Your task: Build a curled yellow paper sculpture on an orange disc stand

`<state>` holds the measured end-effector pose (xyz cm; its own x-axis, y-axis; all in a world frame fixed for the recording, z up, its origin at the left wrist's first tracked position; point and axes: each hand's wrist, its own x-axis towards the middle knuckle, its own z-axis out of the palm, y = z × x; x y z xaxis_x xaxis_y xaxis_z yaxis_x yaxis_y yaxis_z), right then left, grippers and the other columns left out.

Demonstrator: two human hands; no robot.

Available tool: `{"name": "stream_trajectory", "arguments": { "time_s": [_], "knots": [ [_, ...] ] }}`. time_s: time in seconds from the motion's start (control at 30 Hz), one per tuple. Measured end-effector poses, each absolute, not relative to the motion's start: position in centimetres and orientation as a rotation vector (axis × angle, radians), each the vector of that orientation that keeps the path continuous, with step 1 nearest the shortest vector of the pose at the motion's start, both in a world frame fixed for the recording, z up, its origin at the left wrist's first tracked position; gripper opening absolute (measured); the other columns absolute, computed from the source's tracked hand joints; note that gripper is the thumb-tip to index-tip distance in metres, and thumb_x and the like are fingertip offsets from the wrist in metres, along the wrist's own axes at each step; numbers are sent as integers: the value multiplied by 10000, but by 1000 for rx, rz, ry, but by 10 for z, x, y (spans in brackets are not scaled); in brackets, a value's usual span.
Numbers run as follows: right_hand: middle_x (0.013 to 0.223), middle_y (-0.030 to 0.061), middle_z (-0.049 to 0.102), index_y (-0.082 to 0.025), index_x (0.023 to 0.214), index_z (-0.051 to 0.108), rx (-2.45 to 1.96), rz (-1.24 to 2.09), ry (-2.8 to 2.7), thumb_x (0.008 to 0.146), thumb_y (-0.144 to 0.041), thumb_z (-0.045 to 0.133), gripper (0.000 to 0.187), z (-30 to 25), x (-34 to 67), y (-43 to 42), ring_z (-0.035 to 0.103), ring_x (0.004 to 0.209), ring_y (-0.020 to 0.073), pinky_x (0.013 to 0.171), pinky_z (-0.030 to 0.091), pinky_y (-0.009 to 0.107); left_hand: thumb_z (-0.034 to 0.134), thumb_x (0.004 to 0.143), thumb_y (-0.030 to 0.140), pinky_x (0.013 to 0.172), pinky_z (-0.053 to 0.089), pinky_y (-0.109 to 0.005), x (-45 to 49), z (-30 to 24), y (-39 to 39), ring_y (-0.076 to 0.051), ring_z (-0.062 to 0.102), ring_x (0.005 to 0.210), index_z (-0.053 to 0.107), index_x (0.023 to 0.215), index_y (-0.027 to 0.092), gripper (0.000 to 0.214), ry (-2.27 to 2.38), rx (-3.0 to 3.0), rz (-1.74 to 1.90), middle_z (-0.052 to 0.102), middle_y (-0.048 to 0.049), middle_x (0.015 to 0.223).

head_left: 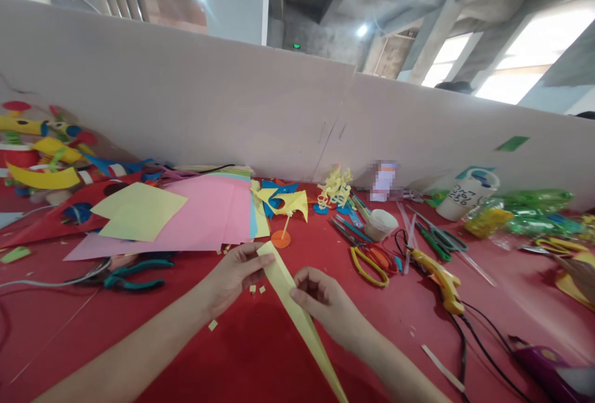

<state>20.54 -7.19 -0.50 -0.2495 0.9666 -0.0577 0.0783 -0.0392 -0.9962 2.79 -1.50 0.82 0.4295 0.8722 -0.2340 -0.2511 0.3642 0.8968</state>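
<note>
Pale yellow paper strip is up in front of me over the red tabletop, far end near the orange disc, near end running toward me and out of the bottom of view. My left hand pinches the far end, thumb on top. My right hand pinches the right edge further down, thumb against forefinger, other fingers curled. Just beyond the strip's tip: orange disc with a pale upright stem, tilted right. Small yellow paper squares lie below my left hand. Left of that: teal-handled pliers, then a stack of pink sheets with yellow sheets on top. Behind the disc, a yellow cutout overlaps blue pieces; pale yellow curly figures stand to its right. Right side: yellow-handled scissors, white cup, green-handled tool, yellow glue gun with black cable. Farther right, white bottle with handwriting, tilted, against the white partition. Co-worker's hand at the right edge, by yellow material; grip there I can't tell.
</note>
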Motion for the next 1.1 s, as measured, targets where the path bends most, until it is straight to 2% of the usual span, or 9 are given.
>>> {"name": "stream_trajectory", "arguments": {
  "time_s": [0.13,0.3,0.4,0.53,0.63,0.87,1.1],
  "knots": [
    [574,-60,364,-179,710,457,-1259,1324,-1460,771,-546,520,377,-11,206,-70,337,515,80,475,262,206,726,643,246,677,479,-228,26,10,-13,-110,567,660,676,746,179,133,898,984,937,639,26,685],
    [556,-62,365,-183,682,441,-1200,1628,-1511,741,-580,531,411,-8,211,-72,364,483,78,464,304,206,710,658,251,657,471,-220,19,14,-2,-108,561,645,652,692,165,110,949,1032,1136,616,35,639],
    [568,-66,329,-186,691,431,-1210,1519,-1500,752,-578,522,407,-8,209,-72,310,499,73,468,255,202,721,642,264,683,479,-229,15,12,1,-118,586,678,655,717,168,138,959,902,1204,650,19,685],
    [585,-63,312,-192,718,432,-1178,1365,-1432,777,-574,493,391,-11,207,-72,277,524,81,477,237,203,680,688,359,771,488,-286,19,10,-8,-166,625,803,668,818,163,235,795,808,898,693,-56,851],
    [576,-65,329,-190,722,437,-1154,1398,-1395,765,-575,508,395,-11,207,-71,273,516,78,473,236,200,673,708,342,828,473,-323,28,10,-22,-197,626,877,673,906,149,277,675,955,627,691,-84,927],
    [563,-63,334,-178,688,437,-1189,1503,-1465,772,-574,493,408,-6,211,-70,293,495,74,462,232,204,648,713,324,606,470,-274,30,9,-25,-141,574,611,669,762,160,172,980,1291,863,666,-20,685],
    [557,-50,354,-182,709,472,-1426,1059,-1625,835,-484,447,329,-18,215,-67,323,508,92,469,241,218,641,700,337,660,454,-296,24,13,-16,-170,573,681,642,712,164,173,1103,1379,1018,644,-9,678]
  ]
}}
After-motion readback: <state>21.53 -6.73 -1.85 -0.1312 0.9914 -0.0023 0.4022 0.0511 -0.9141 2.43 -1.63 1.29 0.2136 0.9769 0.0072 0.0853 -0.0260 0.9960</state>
